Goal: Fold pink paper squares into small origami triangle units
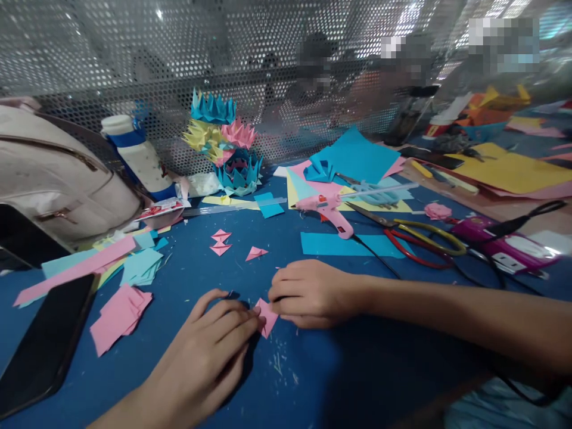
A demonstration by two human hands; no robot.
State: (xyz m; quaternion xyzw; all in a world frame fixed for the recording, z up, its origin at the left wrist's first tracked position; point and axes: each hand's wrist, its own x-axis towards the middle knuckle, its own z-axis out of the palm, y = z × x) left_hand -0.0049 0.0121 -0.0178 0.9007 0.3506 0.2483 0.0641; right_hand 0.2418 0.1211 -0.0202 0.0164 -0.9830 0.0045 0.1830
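A small pink folded paper piece (267, 317) lies on the blue table (313, 375) between my two hands. My left hand (214, 339) rests flat with its fingertips pressing the piece's left edge. My right hand (308, 294) is curled, its fingers pinching the piece's right side. Three small pink folded triangles (222, 243) lie just beyond my hands.
A pink glue gun (328, 208), red-and-yellow scissors (415, 238), coloured paper sheets (357, 158) and a paper flower stack (226, 143) lie further back. Left are a white bag (53, 179), a glue bottle (134, 155), pink squares (118, 316) and a black phone (44, 345). People sit behind the mesh screen.
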